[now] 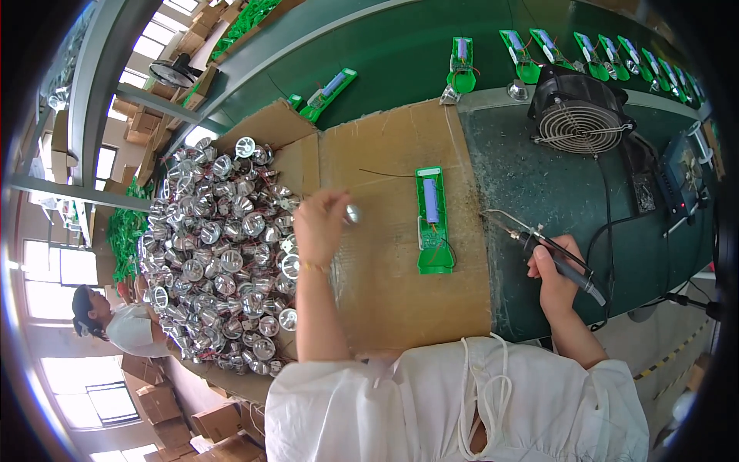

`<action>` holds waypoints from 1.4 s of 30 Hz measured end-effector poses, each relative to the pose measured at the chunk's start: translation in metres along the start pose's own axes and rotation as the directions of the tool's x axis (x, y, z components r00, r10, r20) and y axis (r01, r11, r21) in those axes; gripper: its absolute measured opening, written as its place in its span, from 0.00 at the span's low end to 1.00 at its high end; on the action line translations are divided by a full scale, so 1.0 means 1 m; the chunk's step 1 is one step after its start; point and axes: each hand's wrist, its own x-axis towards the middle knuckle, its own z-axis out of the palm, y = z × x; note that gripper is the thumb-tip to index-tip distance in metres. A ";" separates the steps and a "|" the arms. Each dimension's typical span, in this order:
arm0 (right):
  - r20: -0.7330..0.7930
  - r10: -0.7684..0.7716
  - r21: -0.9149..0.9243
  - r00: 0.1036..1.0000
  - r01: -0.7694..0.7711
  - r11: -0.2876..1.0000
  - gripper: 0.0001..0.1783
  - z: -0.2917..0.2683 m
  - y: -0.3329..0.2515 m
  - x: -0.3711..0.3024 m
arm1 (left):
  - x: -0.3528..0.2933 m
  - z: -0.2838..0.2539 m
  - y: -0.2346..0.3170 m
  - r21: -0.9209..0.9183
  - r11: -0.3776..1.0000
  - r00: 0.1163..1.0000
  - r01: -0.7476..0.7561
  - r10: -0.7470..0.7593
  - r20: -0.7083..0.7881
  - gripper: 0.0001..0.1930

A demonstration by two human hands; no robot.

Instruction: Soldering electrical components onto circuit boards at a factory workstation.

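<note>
My left hand (319, 227) is closed above the cardboard, its fingertips pinched, with a small silver reflector lamp (352, 214) at them. Part of that grip is hidden behind the fingers. In my right hand (556, 279) is a soldering iron (566, 269) with a thin metal tube fixed alongside it; its tip points left toward the cardboard's edge. Between the two hands lies an open green plastic housing (435, 261), holding a purple cylindrical battery (431, 202), a small green circuit board and thin wires. A dark wire sticks out leftward from its upper end.
A large heap of silver reflector lamps (223, 254) fills the left side. The cardboard sheet (377, 285) covers the middle. A black fan (581, 123) stands at the back right, near a soldering station (681, 196). More green housings (462, 77) line the far side. Another person (135, 327) is at left.
</note>
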 end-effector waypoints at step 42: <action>0.286 -0.060 -0.086 0.956 0.088 0.992 0.08 0.031 0.007 -0.018 | -0.093 0.066 0.032 -0.356 0.935 0.998 0.011 0.010 0.058 0.05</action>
